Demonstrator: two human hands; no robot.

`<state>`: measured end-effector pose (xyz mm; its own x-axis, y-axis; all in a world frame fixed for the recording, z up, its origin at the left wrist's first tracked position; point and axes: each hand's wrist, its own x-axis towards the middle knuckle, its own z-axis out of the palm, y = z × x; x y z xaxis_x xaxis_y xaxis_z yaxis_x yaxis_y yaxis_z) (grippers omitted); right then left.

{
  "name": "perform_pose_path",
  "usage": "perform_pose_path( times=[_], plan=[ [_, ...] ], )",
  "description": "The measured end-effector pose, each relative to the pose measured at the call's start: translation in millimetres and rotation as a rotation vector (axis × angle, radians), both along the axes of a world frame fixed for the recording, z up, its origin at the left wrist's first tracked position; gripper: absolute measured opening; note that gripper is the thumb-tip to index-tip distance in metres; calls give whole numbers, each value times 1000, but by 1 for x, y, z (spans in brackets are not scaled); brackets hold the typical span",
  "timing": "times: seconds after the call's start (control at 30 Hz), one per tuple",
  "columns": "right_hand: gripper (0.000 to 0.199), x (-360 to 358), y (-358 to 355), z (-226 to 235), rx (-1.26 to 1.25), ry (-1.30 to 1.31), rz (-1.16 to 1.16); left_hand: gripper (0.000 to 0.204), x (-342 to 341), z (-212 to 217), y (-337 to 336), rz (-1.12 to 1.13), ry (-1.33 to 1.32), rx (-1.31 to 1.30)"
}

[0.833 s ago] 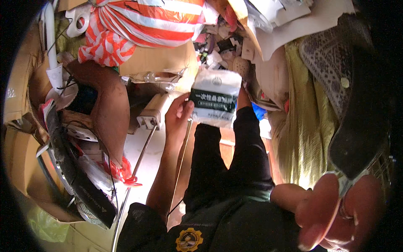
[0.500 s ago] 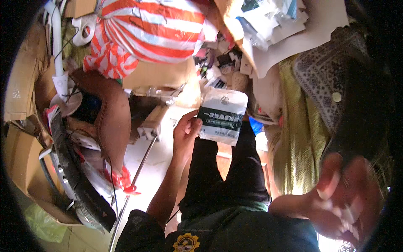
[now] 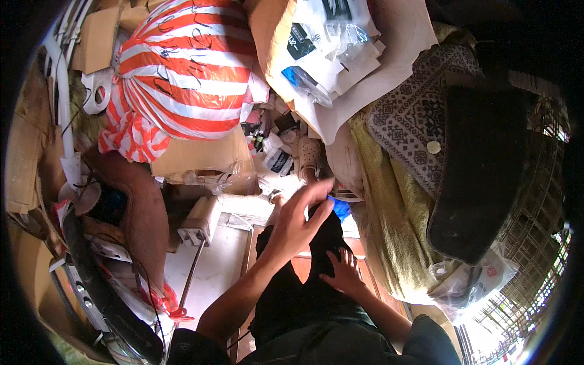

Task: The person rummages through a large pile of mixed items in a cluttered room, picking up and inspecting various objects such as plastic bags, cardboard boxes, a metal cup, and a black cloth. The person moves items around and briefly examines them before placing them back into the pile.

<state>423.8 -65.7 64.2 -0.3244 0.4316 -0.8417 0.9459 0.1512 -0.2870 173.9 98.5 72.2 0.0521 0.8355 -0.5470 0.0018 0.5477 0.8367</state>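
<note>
My left hand [image 3: 301,219] hangs over my lap with thumb and fingers stretched and apart, holding nothing. My right hand [image 3: 344,271] lies on the dark trousers [image 3: 328,237] at my right thigh, its fingers spread and nothing in them. Ahead of the left hand, a white packet with a dark band [image 3: 278,162] lies among small litter on the floor. An open cardboard box [image 3: 395,55] at the far side holds white and dark green packets [image 3: 299,41] and clear plastic wrapping.
A red-and-white striped bag [image 3: 188,73] bulges at the far left, above a cardboard carton [image 3: 204,159]. Another person's bare leg [image 3: 146,213] stands at left, near a black curved bar [image 3: 100,280]. Yellowish cloth [image 3: 389,231], a dark mat [image 3: 477,170] and wickerwork [image 3: 541,201] fill the right.
The white and green packet has left my left hand, which is now bare. My right hand has come from the far right onto my thigh. The view has shifted to the right.
</note>
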Motion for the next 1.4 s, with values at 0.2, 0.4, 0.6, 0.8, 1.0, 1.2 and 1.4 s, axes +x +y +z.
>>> perform_pose_path(
  times=[0.2, 0.4, 0.6, 0.8, 1.0, 1.2, 1.4],
  plan=[
    [30, -7, 15, -99, 272, 275, -358, 32, -4, -149, -194, -34, -174, -423],
    [18, -53, 26, -223, -6, 286, -581, 28, 3, -310, -202, 141, -21, -508],
    [17, -112, 42, -352, -351, 510, -1050, 28, -23, -531, -113, -234, 662, -116],
    [20, -159, 53, -353, -196, 492, -883, 43, -79, -639, -38, 261, 1078, 21],
    [22, -162, 68, -348, -192, 480, -966, 35, -26, -679, -88, 23, 1060, -234],
    [26, -158, 90, -349, -126, 380, -1104, 38, -25, -634, -54, -468, 837, -167],
    [21, -165, 96, -346, -9, 415, -940, 43, -76, -649, 56, 179, 1167, 111]
  ],
)
